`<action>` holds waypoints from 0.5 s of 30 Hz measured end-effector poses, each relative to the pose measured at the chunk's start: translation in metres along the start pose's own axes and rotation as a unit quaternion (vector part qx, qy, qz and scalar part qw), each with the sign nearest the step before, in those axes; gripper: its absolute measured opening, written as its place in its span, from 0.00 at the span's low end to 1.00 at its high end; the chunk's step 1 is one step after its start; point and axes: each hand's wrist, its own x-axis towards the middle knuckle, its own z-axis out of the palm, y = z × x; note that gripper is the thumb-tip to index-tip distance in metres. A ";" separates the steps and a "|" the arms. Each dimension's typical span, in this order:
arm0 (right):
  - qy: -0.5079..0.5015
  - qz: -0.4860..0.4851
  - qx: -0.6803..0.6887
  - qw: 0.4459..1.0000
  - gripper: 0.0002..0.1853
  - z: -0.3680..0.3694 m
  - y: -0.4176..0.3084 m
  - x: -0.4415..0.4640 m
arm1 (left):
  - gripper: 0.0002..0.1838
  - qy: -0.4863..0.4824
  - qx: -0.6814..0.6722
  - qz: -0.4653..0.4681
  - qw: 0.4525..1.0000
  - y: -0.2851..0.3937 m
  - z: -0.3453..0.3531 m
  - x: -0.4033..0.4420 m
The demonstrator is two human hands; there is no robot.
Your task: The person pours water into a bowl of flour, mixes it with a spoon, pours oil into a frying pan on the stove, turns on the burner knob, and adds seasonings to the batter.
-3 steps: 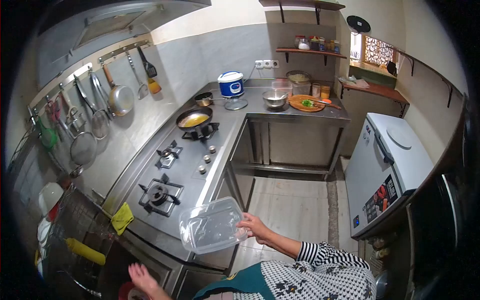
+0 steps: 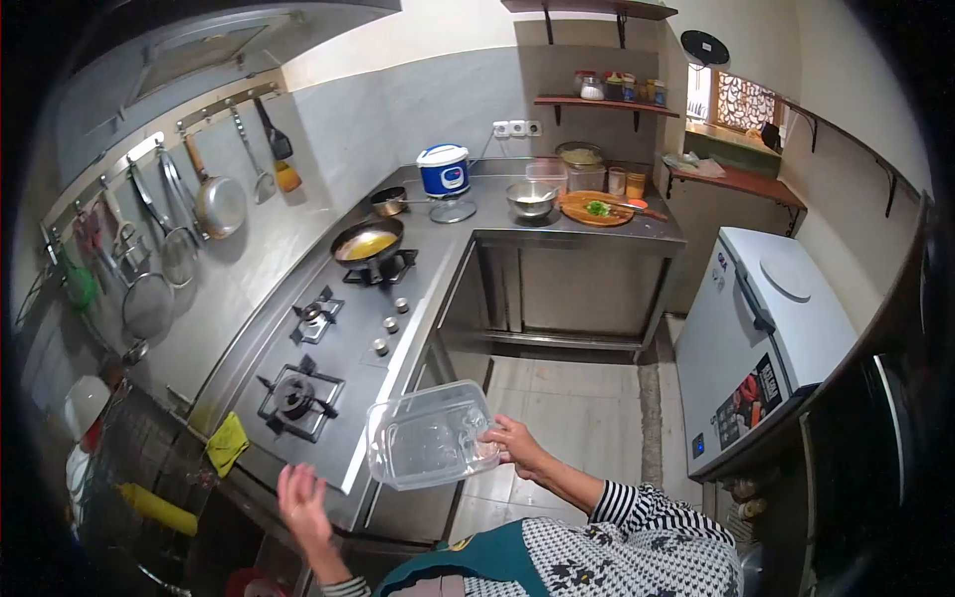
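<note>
My right hand [image 2: 519, 447] grips the right end of a clear plastic container [image 2: 430, 435], which is tilted over the front edge of the steel counter. The container shows nothing inside except glare. Lower left, my left hand [image 2: 304, 497] is raised near the counter edge, its fingers apart and touching nothing. A yellow cloth [image 2: 227, 444] hangs over the counter edge left of that hand. Behind the container stands the stove with its near burner [image 2: 297, 397].
A pan with yellow liquid [image 2: 367, 246] sits on the far burner. Along the back counter are a blue rice cooker [image 2: 444, 171], a metal bowl [image 2: 531, 200] and a cutting board [image 2: 589, 216] with chopped greens. A white freezer [image 2: 741, 348] stands right; a sink area lies lower left.
My left hand has risen from the lower left toward the counter edge. The container, still in my right hand, has shifted slightly. The whole view has moved a little.
</note>
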 end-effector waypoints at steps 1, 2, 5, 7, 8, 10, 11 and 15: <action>0.024 -0.010 0.011 1.000 0.37 -0.009 -0.005 0.001 | 0.26 -0.062 0.027 -0.053 0.996 -0.010 0.039 0.006; 0.047 -0.020 0.021 0.998 0.37 -0.018 -0.010 0.004 | 0.27 -0.138 0.060 -0.103 0.983 -0.026 0.061 0.018; 0.065 -0.033 0.039 0.997 0.36 -0.059 -0.024 0.026 | 0.34 -0.263 0.122 -0.283 0.914 -0.082 0.134 0.061; 0.081 -0.039 0.050 0.995 0.35 -0.088 -0.040 0.046 | 0.34 -0.302 0.155 -0.302 0.891 -0.114 0.180 0.083; 0.092 -0.044 0.052 0.993 0.34 -0.102 -0.047 0.056 | 0.35 -0.321 0.171 -0.310 0.879 -0.129 0.202 0.094; 0.096 -0.056 0.055 0.992 0.31 -0.130 -0.064 0.079 | 0.34 -0.368 0.143 -0.327 0.859 -0.154 0.240 0.122; 0.089 -0.062 0.058 0.992 0.29 -0.143 -0.072 0.090 | 0.34 -0.374 0.144 -0.339 0.851 -0.169 0.257 0.135; 0.109 -0.079 0.028 0.990 0.24 -0.178 -0.118 0.140 | 0.27 -0.357 0.123 -0.393 0.838 -0.238 0.313 0.193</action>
